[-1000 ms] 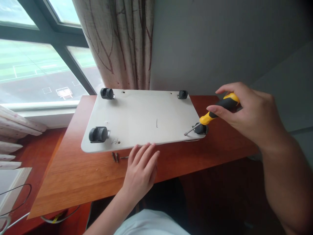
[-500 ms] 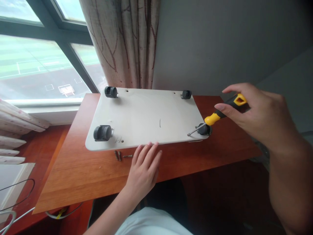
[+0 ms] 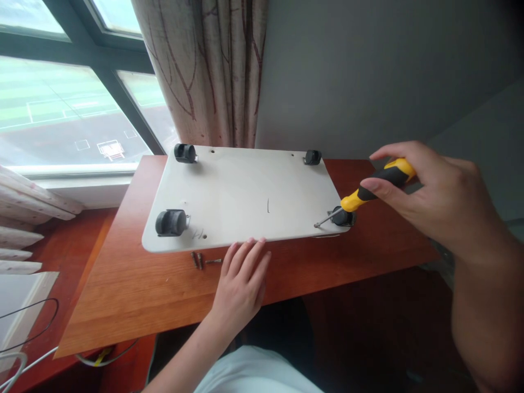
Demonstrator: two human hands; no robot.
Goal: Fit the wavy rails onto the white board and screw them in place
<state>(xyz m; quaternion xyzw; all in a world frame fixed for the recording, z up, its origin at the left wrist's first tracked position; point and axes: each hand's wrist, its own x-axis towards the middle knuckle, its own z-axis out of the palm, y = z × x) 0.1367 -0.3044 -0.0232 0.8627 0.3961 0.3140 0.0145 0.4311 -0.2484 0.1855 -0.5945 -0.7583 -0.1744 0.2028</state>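
Observation:
A white board (image 3: pixel 241 191) lies on the wooden table, with a black caster at each corner. My right hand (image 3: pixel 438 191) holds a yellow and black screwdriver (image 3: pixel 382 183) by its handle, thumb and fingers around it. The screwdriver slants down to the left, and its tip meets a screw (image 3: pixel 316 225) near the board's front right corner, beside the front right caster (image 3: pixel 343 216). Stretched out against the board's front edge, my left hand (image 3: pixel 241 278) rests with fingers apart. Several loose screws (image 3: pixel 200 260) lie on the table just left of it.
The reddish wooden table (image 3: pixel 135 289) extends past the board on both sides. Behind it are a patterned curtain (image 3: pixel 208 71) and a grey wall (image 3: pixel 347 76). A window (image 3: pixel 61 114) is at the left, and cables (image 3: pixel 24 360) hang at lower left.
The screwdriver's handle has turned in my right hand, showing a different face of its yellow and black grip. Its tip stays at the same spot, and my left hand has not moved.

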